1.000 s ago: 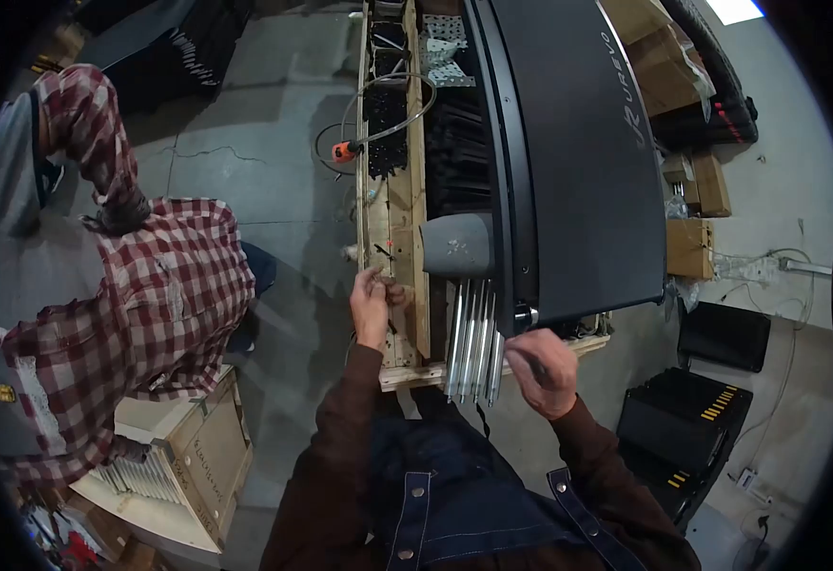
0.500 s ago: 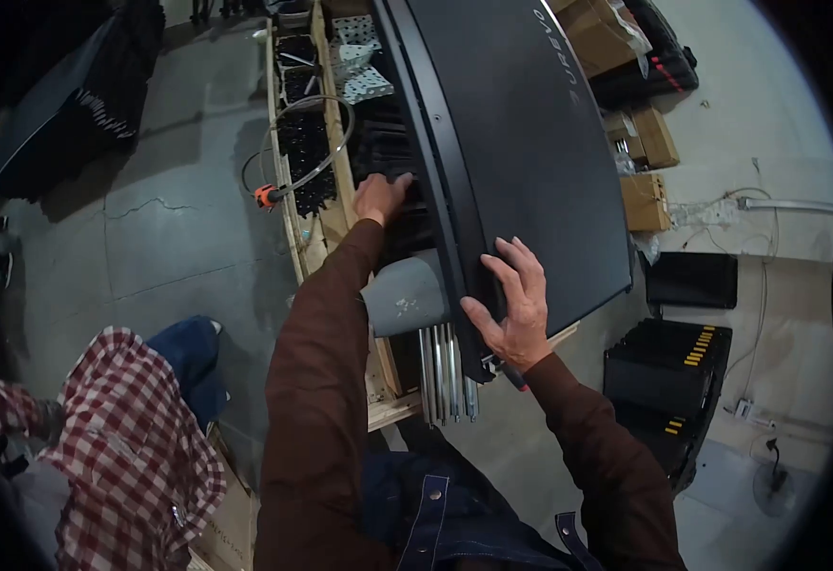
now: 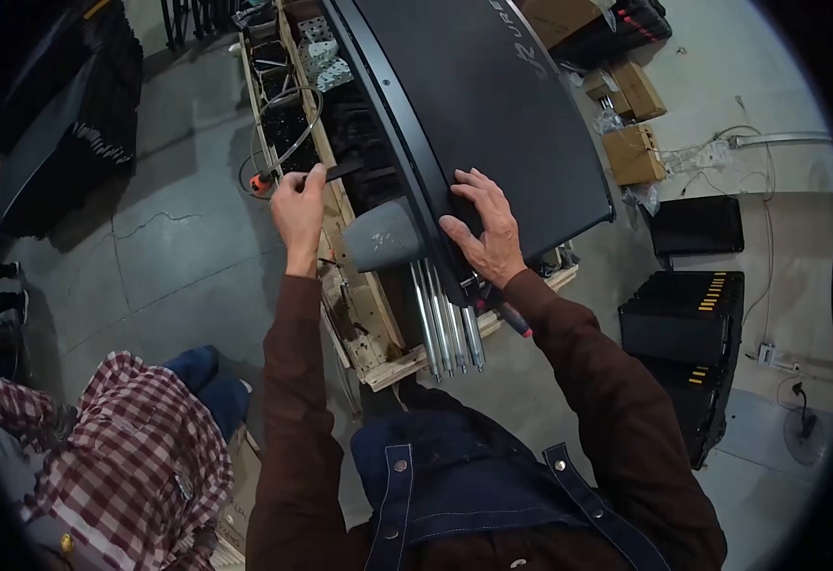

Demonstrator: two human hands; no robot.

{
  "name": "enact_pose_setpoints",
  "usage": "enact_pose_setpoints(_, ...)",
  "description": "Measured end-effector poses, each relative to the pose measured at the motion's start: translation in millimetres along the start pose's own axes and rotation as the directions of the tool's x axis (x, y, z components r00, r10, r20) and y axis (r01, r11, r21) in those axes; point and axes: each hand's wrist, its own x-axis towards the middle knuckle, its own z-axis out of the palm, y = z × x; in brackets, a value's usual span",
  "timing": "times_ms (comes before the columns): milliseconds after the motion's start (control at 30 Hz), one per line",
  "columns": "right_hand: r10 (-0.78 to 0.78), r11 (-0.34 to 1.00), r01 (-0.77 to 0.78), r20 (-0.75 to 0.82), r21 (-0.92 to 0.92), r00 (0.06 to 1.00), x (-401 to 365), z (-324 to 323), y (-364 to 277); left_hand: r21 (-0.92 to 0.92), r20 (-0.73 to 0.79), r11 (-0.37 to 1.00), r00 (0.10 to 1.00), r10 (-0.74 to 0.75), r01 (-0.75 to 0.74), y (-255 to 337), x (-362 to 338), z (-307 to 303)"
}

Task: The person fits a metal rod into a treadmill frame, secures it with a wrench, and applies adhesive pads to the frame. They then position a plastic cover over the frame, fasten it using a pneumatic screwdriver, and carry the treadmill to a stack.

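One black strip (image 3: 344, 169) gripped between thumb and fingers of left hand (image 3: 297, 214), over edge of wooden crate (image 3: 402, 368). Right hand (image 3: 489, 233) on black panel (image 3: 530, 124), fingers open, spread. Grey pad (image 3: 383, 236) beside panel, metal rods (image 3: 447, 319) near pad.

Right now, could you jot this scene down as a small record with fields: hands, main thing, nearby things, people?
left hand: pinching a black strip
right hand: spread, on the black panel's near end
main thing: black panel, pale lettering on top
under its edge: grey block, metal rods
beside it: wooden tray, cable loop with orange part
people: someone in a checked shirt, lower left
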Motion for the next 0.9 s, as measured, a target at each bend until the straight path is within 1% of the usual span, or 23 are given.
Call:
enact_pose_setpoints(67, -0.013, 0.999, 0.013, -0.017, 0.031, 1.0, 0, -2, -3, -0.102, -0.069, 0.994, 0.997, -0.03, 0.023, 45, -34, -45)
enact_pose_setpoints(133, 0.013, 0.997, -0.01, -0.049, 0.076, 0.999, -3, -5, -8, -0.129, -0.18, 0.991, 0.984, 0.017, -0.041, 64, -66, -83)
enact_pose_setpoints(200, -0.029, 0.992, 0.042, -0.109, 0.119, 0.994, -17, -5, -34, -0.194, -0.257, 0.98, 0.963, -0.083, 0.033, 86, -105, -118)
enact_pose_setpoints(233, -0.076, 0.978, 0.093, -0.099, 0.185, 0.992, -26, -6, -57, -0.186, -0.332, 0.983, 0.941, -0.07, 0.007, 95, -129, -130)
enact_pose_setpoints(267, 0.108, 0.898, -0.14, 0.098, 0.417, 0.989, -45, -1, -82, -0.177, -0.405, 0.984, 0.912, -0.055, -0.019, 104, -152, -137)
enact_pose_setpoints(300, 0.175, 0.657, -0.376, 0.353, 0.653, 0.919, -57, 6, -103, -0.203, -0.445, 0.979, 0.892, -0.077, -0.016, 111, -176, -144)
enact_pose_setpoints(333, 0.183, 0.415, -0.504, 0.473, 0.757, 0.862, -68, 20, -121, -0.225, -0.48, 0.974, 0.871, -0.101, -0.011, 117, -201, -150)
enact_pose_setpoints(367, 0.152, 0.143, -0.603, 0.585, 0.785, 0.797, -71, 35, -135, -0.192, -0.501, 0.981, 0.861, -0.081, -0.02, 123, -227, -151)
enact_pose_setpoints(400, 0.129, -0.095, -0.698, 0.704, 0.71, 0.698, -63, 32, -150, -0.162, -0.524, 0.986, 0.849, -0.061, -0.029, 129, -253, -149)
enact_pose_setpoints(433, 0.069, -0.323, -0.755, 0.81, 0.571, 0.583, -56, 25, -166, -0.111, -0.528, 0.994, 0.847, -0.066, 0.008, 132, -280, -145)
enact_pose_setpoints(467, -0.052, -0.393, -0.749, 0.8, 0.534, 0.598, -50, 28, -175, -0.061, -0.536, 0.997, 0.842, -0.071, 0.045, 134, -303, -139)
enact_pose_setpoints(500, 0.015, -0.371, -0.742, 0.803, 0.558, 0.596, -56, 35, -183, -0.049, -0.553, 0.998, 0.831, -0.062, 0.042, 132, -323, -127)
enact_pose_setpoints(533, 0.082, -0.348, -0.738, 0.803, 0.578, 0.59, -60, 31, -191, 0.0, -0.575, 0.997, 0.816, -0.068, 0.083, 131, -341, -112)
enact_pose_setpoints(567, 0.091, -0.375, -0.763, 0.84, 0.526, 0.535, -61, 25, -190, 0.046, -0.598, 0.99, 0.798, -0.077, 0.13, 130, -355, -98)
enact_pose_setpoints(600, 0.065, -0.373, -0.772, 0.845, 0.514, 0.531, -59, 17, -180, 0.056, -0.617, 0.99, 0.784, -0.069, 0.131, 133, -363, -84)
enact_pose_setpoints(633, -0.027, -0.345, -0.783, 0.828, 0.518, 0.56, -52, 7, -163, -0.045, -0.497, 0.992, 0.859, -0.124, 0.118, 136, -368, -68)
enact_pose_setpoints(667, -0.119, -0.317, -0.799, 0.814, 0.511, 0.568, -49, -4, -145, -0.146, -0.365, 0.981, 0.915, -0.175, 0.129, 140, -377, -55)
enact_pose_setpoints(700, -0.142, -0.263, -0.794, 0.792, 0.548, 0.594, -43, -16, -127, -0.077, -0.262, 0.991, 0.957, -0.127, 0.111, 143, -382, -42)
enact_pose_setpoints(733, -0.157, -0.125, -0.774, 0.757, 0.621, 0.634, -32, -31, -103, -0.012, -0.158, 0.997, 0.984, -0.083, 0.082, 144, -379, -29)
enact_pose_setpoints(767, -0.178, 0.003, -0.731, 0.72, 0.682, 0.671, -21, -50, -79, -0.081, -0.056, 0.986, 0.987, -0.154, 0.149, 159, -371, -16)
enact_pose_setpoints(800, -0.13, 0.188, -0.672, 0.697, 0.716, 0.706, -8, -70, -58, -0.083, -0.094, 0.983, 0.981, -0.172, 0.164, 156, -366, -4)
enact_pose_setpoints(867, -0.128, 0.383, -0.578, 0.661, 0.721, 0.739, 13, -103, -14, -0.227, -0.039, 0.951, 0.974, -0.223, 0.208, 140, -353, 19)
enact_pose_setpoints(900, -0.099, 0.513, -0.515, 0.643, 0.687, 0.759, 19, -115, 5, -0.307, -0.07, 0.935, 0.976, -0.208, 0.178, 139, -339, 30)
